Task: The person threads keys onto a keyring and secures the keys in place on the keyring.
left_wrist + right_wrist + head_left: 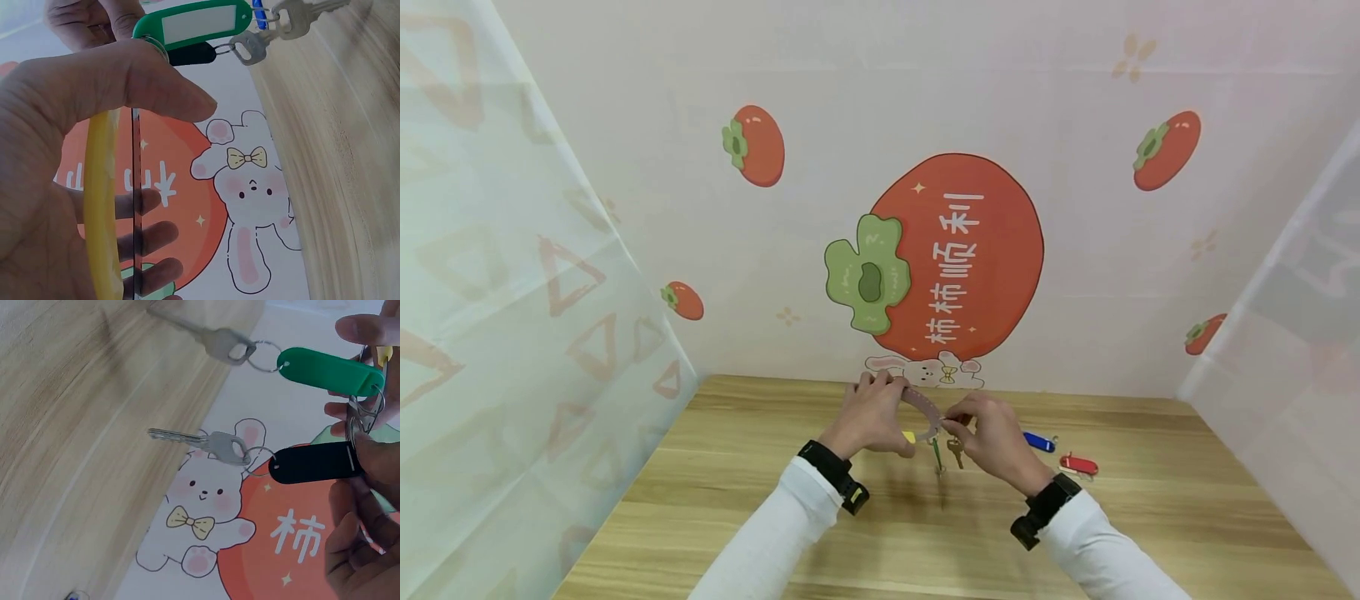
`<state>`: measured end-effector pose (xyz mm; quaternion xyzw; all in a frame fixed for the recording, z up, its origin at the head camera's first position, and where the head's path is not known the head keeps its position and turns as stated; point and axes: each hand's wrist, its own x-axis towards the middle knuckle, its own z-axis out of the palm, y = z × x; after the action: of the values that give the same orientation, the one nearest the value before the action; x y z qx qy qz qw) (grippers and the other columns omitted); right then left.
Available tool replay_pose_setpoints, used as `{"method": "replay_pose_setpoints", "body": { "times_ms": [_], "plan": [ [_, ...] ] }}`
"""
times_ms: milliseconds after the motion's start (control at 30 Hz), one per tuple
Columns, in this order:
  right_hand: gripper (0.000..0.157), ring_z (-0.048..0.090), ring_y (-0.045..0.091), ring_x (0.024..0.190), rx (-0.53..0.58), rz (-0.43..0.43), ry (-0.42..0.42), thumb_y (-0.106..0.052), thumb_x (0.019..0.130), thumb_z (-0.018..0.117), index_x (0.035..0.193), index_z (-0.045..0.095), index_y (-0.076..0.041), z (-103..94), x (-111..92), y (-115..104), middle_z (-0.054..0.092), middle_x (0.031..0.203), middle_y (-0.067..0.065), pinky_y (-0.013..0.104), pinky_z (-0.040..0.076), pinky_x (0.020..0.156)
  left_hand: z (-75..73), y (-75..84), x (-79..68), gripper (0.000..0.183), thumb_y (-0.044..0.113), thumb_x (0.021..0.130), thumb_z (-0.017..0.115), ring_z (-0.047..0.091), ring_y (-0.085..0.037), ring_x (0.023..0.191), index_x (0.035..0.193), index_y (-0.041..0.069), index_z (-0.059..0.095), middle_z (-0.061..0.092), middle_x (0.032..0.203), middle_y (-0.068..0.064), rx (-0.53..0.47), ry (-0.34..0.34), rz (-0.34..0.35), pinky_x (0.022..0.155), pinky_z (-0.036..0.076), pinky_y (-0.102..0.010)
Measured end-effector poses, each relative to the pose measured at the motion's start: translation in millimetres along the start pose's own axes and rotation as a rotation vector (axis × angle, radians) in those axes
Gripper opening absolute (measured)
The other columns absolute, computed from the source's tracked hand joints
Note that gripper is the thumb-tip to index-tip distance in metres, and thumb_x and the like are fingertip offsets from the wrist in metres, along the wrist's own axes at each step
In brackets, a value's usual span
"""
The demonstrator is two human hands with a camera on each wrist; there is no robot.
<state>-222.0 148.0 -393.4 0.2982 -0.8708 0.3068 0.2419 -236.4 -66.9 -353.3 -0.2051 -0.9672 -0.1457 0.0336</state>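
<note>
My left hand grips a round, flat band with a yellow part; its exact kind is unclear. A green key tag hangs from a small ring at the band's lower end, with a silver-coloured key on its other end. My right hand pinches the ring end of a black key tag, close against the band. A second key dangles from the black tag. Fingers partly hide the metal ring where the tags meet the band.
On the wooden table, to the right of my right hand, lie a blue key tag and a red key tag. A white backdrop with printed persimmons stands behind the table, with side panels left and right.
</note>
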Motion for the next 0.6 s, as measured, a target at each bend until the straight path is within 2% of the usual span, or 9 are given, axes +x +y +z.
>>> {"method": "replay_pose_setpoints", "body": {
  "times_ms": [167, 267, 600],
  "plan": [
    [0.009, 0.060, 0.010, 0.076, -0.078, -0.096, -0.017, -0.005, 0.083, 0.082, 0.085, 0.078, -0.013, -1.0, -0.7, 1.2, 0.064, 0.082, -0.005, 0.027, 0.052, 0.064, 1.0, -0.9, 0.6, 0.086, 0.040, 0.061, 0.091, 0.048, -0.040, 0.121, 0.136, 0.012, 0.059, 0.055, 0.129, -0.013, -0.005, -0.006, 0.006, 0.097, 0.039, -0.059],
    [0.009, 0.061, 0.013, 0.077, -0.109, -0.120, -0.020, -0.007, 0.084, 0.082, 0.086, 0.077, -0.014, -1.0, -1.8, 2.4, 0.064, 0.084, -0.005, 0.027, 0.051, 0.065, 1.6, -1.3, 0.6, 0.086, 0.040, 0.061, 0.091, 0.048, -0.039, 0.119, 0.136, 0.012, 0.060, 0.056, 0.128, -0.012, -0.007, -0.006, 0.011, 0.097, 0.039, -0.059],
    [0.008, 0.063, 0.013, 0.083, -0.055, -0.063, -0.071, -0.012, 0.086, 0.082, 0.092, 0.078, -0.015, -3.7, -2.3, 4.6, 0.064, 0.087, -0.007, 0.030, 0.052, 0.069, 0.5, -0.3, 1.6, 0.084, 0.039, 0.062, 0.092, 0.046, -0.042, 0.124, 0.135, 0.011, 0.060, 0.055, 0.130, -0.014, -0.016, 0.006, 0.006, 0.099, 0.037, -0.061]
  ]
}}
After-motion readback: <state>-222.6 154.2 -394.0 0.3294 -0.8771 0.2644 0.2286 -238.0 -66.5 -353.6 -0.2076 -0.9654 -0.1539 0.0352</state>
